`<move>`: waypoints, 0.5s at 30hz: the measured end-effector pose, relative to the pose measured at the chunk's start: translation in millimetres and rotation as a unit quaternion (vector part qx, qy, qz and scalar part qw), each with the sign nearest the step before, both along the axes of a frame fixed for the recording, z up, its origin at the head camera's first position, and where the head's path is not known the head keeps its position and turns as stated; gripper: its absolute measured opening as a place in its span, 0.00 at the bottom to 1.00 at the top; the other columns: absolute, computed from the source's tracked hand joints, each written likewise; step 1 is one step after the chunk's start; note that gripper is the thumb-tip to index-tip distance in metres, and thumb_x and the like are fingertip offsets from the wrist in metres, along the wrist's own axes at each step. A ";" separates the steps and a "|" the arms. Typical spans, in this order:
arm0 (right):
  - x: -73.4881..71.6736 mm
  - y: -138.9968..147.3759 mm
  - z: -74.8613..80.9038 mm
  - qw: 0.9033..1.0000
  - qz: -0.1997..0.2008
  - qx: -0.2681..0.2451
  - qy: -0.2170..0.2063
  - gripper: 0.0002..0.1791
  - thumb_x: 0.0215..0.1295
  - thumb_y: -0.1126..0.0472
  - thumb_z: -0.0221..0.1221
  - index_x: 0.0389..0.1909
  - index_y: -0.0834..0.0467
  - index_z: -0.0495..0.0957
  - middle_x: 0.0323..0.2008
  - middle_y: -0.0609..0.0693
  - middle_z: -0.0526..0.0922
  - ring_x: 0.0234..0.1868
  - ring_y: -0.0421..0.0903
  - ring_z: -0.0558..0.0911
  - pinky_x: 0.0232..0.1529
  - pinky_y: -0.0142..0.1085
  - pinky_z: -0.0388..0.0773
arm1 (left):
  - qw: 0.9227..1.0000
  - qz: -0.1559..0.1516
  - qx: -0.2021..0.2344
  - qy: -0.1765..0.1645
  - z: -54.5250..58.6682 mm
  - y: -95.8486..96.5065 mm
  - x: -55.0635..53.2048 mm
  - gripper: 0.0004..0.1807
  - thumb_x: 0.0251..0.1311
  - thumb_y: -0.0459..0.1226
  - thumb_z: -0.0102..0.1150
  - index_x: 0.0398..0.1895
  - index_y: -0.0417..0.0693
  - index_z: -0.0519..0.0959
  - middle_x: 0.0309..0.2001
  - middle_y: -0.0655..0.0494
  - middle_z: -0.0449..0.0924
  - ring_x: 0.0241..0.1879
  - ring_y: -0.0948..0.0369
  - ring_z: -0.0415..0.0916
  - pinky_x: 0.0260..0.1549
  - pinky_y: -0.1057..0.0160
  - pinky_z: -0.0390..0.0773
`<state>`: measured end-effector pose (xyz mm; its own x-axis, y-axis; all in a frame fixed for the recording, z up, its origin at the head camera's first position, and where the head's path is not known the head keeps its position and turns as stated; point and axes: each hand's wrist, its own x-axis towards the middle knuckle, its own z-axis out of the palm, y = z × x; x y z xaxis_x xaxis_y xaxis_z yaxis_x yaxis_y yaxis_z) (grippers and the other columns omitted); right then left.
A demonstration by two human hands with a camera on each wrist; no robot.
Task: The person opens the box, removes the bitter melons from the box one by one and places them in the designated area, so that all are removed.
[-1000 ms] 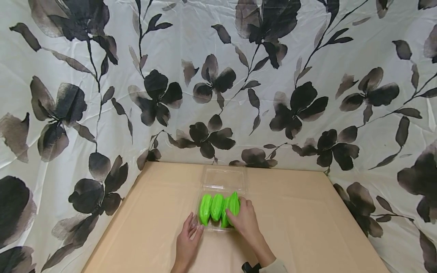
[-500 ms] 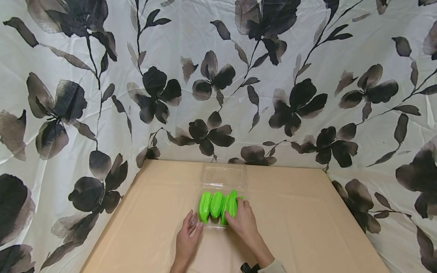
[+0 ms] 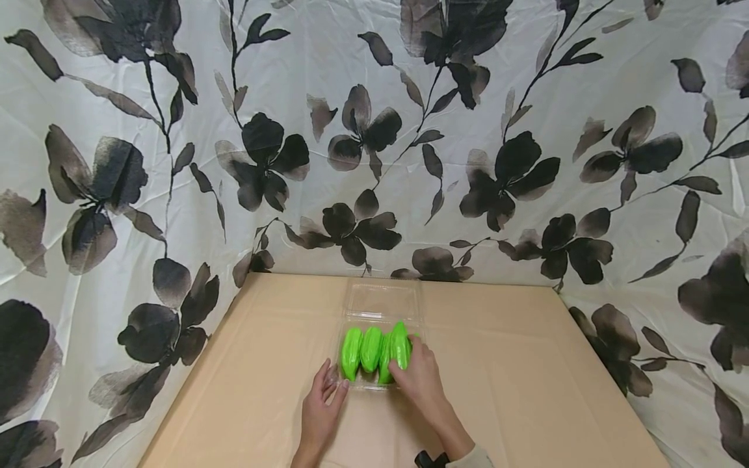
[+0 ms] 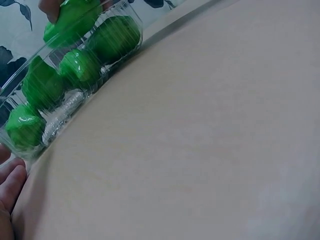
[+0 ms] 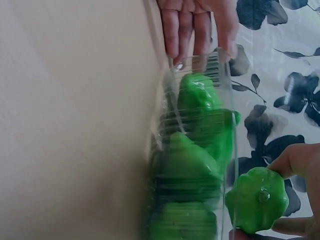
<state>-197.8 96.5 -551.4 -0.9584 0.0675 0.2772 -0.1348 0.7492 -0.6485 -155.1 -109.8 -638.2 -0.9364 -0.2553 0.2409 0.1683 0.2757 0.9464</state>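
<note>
Your right hand (image 3: 422, 377) pinches a ridged green gourd (image 3: 400, 343) at the clear clamshell's (image 3: 383, 302) right; your left hand (image 3: 319, 408), fingers spread, touches its near-left corner.

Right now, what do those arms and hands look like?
The left hand and right hand wear no gloves. Something black, perhaps a strap, and a pale sleeve show by the right wrist; the visible left arm has no sleeve.

right wrist: clear box (image 5: 226, 85) blurred | left wrist: left fingers (image 4: 12, 184) cropped
</note>
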 end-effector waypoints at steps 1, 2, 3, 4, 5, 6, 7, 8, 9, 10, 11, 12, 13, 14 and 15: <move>-0.4 1.5 1.2 1.000 -0.002 -0.009 0.000 0.35 0.51 0.57 0.66 0.61 0.66 0.72 0.44 0.63 0.82 0.40 0.53 0.79 0.33 0.41 0.81 | 1.000 0.001 -0.001 0.001 0.1 -0.2 -0.1 0.36 0.65 0.44 0.66 0.73 0.44 0.65 0.64 0.42 0.77 0.59 0.47 0.80 0.58 0.63 0.84; -0.6 3.2 2.4 1.000 -0.004 -0.018 -0.001 0.35 0.51 0.57 0.66 0.61 0.65 0.71 0.45 0.63 0.82 0.40 0.53 0.80 0.33 0.41 0.81 | 1.000 0.001 -0.002 0.002 0.2 -0.3 -0.1 0.36 0.65 0.43 0.66 0.73 0.44 0.65 0.64 0.42 0.78 0.58 0.47 0.81 0.58 0.63 0.84; -1.0 5.1 3.5 1.000 -0.007 -0.025 -0.002 0.35 0.52 0.57 0.66 0.61 0.65 0.71 0.46 0.62 0.82 0.41 0.53 0.80 0.34 0.41 0.82 | 1.000 0.002 -0.002 0.004 0.3 -0.4 -0.2 0.36 0.65 0.43 0.66 0.73 0.44 0.65 0.64 0.42 0.78 0.58 0.47 0.81 0.58 0.62 0.84; -1.3 7.3 4.5 0.999 -0.010 -0.031 -0.003 0.35 0.52 0.57 0.66 0.62 0.65 0.71 0.47 0.62 0.82 0.43 0.54 0.80 0.35 0.42 0.83 | 1.000 0.002 -0.002 0.003 0.5 -0.5 -0.3 0.36 0.65 0.43 0.66 0.73 0.44 0.65 0.64 0.42 0.78 0.58 0.47 0.81 0.58 0.62 0.84; -1.3 9.6 5.4 0.999 -0.013 -0.038 -0.004 0.35 0.53 0.57 0.66 0.62 0.65 0.71 0.48 0.62 0.82 0.44 0.54 0.80 0.37 0.43 0.83 | 1.000 0.002 -0.001 0.003 0.8 -0.5 -0.4 0.36 0.65 0.42 0.66 0.73 0.44 0.65 0.64 0.42 0.78 0.58 0.47 0.81 0.58 0.62 0.84; -1.4 12.0 6.1 0.999 -0.014 -0.045 -0.005 0.35 0.54 0.57 0.66 0.63 0.65 0.70 0.49 0.62 0.82 0.46 0.54 0.81 0.37 0.43 0.84 | 1.000 0.001 0.000 0.002 0.9 -0.6 -0.4 0.36 0.65 0.42 0.66 0.73 0.44 0.65 0.64 0.42 0.78 0.58 0.47 0.81 0.58 0.61 0.84; -1.5 14.4 6.9 0.998 -0.016 -0.052 -0.006 0.35 0.54 0.57 0.66 0.63 0.65 0.70 0.50 0.62 0.82 0.46 0.55 0.81 0.38 0.42 0.84 | 1.000 0.001 0.000 0.002 0.9 -0.6 -0.5 0.36 0.65 0.42 0.66 0.73 0.44 0.65 0.64 0.42 0.78 0.58 0.47 0.81 0.58 0.61 0.84; -1.5 16.9 7.7 0.998 -0.017 -0.060 -0.008 0.35 0.55 0.57 0.66 0.64 0.65 0.69 0.50 0.62 0.82 0.47 0.55 0.81 0.37 0.42 0.84 | 1.000 0.000 0.001 0.001 0.9 -0.6 -0.6 0.36 0.65 0.43 0.66 0.73 0.43 0.65 0.64 0.42 0.78 0.58 0.47 0.81 0.58 0.61 0.84; -1.7 19.5 9.0 0.998 -0.019 -0.065 -0.010 0.35 0.56 0.57 0.66 0.64 0.65 0.69 0.51 0.62 0.82 0.47 0.55 0.81 0.38 0.41 0.84 | 1.000 -0.002 0.004 0.000 0.8 -0.6 -0.7 0.36 0.65 0.43 0.66 0.73 0.43 0.65 0.64 0.42 0.78 0.59 0.47 0.80 0.58 0.61 0.83; -1.9 22.1 9.9 0.997 -0.022 -0.070 -0.011 0.35 0.57 0.57 0.65 0.64 0.65 0.69 0.51 0.62 0.82 0.47 0.55 0.81 0.38 0.40 0.84 | 1.000 -0.003 0.006 -0.002 0.8 -0.6 -0.8 0.36 0.65 0.43 0.66 0.73 0.43 0.65 0.64 0.42 0.78 0.59 0.47 0.80 0.59 0.61 0.83; -2.1 24.5 10.5 0.997 -0.024 -0.074 -0.013 0.35 0.57 0.57 0.65 0.65 0.65 0.68 0.51 0.62 0.82 0.47 0.55 0.81 0.36 0.39 0.84 | 1.000 -0.004 0.008 -0.003 0.6 -0.8 -0.6 0.36 0.65 0.43 0.66 0.73 0.43 0.65 0.64 0.42 0.78 0.59 0.47 0.80 0.59 0.61 0.83; -2.4 26.8 11.1 0.996 -0.028 -0.077 -0.017 0.35 0.57 0.57 0.65 0.65 0.65 0.68 0.51 0.62 0.82 0.46 0.55 0.81 0.36 0.38 0.84 | 1.000 -0.005 0.010 -0.004 0.2 -0.9 -0.5 0.36 0.65 0.44 0.66 0.73 0.44 0.65 0.64 0.42 0.78 0.59 0.47 0.80 0.59 0.61 0.83; -2.7 29.2 11.7 0.996 -0.032 -0.079 -0.020 0.36 0.58 0.56 0.65 0.65 0.66 0.67 0.52 0.63 0.81 0.46 0.55 0.81 0.35 0.37 0.83 | 1.000 -0.006 0.011 -0.005 -0.2 -1.0 -0.3 0.36 0.65 0.44 0.66 0.73 0.44 0.65 0.64 0.42 0.77 0.59 0.47 0.80 0.59 0.61 0.83; -3.1 31.7 12.0 0.996 -0.036 -0.080 -0.023 0.36 0.58 0.56 0.64 0.66 0.65 0.67 0.52 0.63 0.81 0.46 0.55 0.81 0.35 0.36 0.83 | 1.000 -0.007 0.011 -0.006 -0.4 -1.1 -0.5 0.36 0.65 0.44 0.66 0.73 0.45 0.65 0.64 0.42 0.77 0.59 0.47 0.80 0.59 0.61 0.83; -3.6 34.1 12.1 0.996 -0.040 -0.080 -0.026 0.36 0.58 0.56 0.64 0.66 0.65 0.67 0.53 0.63 0.81 0.46 0.55 0.81 0.35 0.36 0.83 | 1.000 -0.007 0.011 -0.007 -0.6 -1.1 -0.6 0.36 0.65 0.44 0.65 0.74 0.45 0.65 0.64 0.42 0.77 0.59 0.47 0.80 0.59 0.61 0.83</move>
<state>-201.3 130.6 -539.2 -0.9609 0.1838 0.2071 -0.0419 0.6429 -0.7648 -155.7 -110.9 -638.8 -0.9434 -0.2466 0.2219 0.1588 0.2517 0.9547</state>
